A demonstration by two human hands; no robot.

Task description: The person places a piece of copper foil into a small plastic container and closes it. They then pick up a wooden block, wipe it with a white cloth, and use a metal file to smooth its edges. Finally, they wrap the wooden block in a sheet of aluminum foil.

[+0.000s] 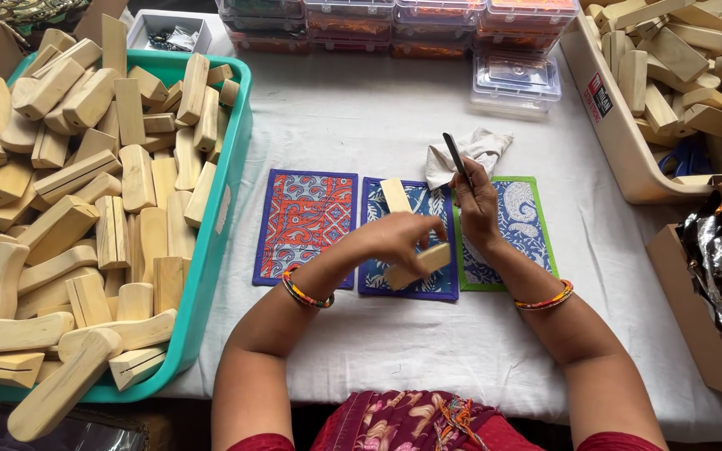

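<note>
My left hand (394,242) grips a pale wooden block (421,263) over the blue patterned mat (415,288). A second wooden piece (395,195) stands up just behind that hand; whether the hand holds it too I cannot tell. My right hand (475,209) is closed on a thin dark tool (456,157) that points up and away, above the green-edged mat (528,217). The two hands are close together, almost touching. An orange and blue mat (304,221) lies to the left of them.
A teal tray (231,175) heaped with wooden blocks fills the left side. A beige bin (607,125) of more blocks sits at the right, beside a cardboard box (687,309) with shiny foil. Clear plastic boxes (516,79) line the back. A crumpled white cloth (482,149) lies behind the mats.
</note>
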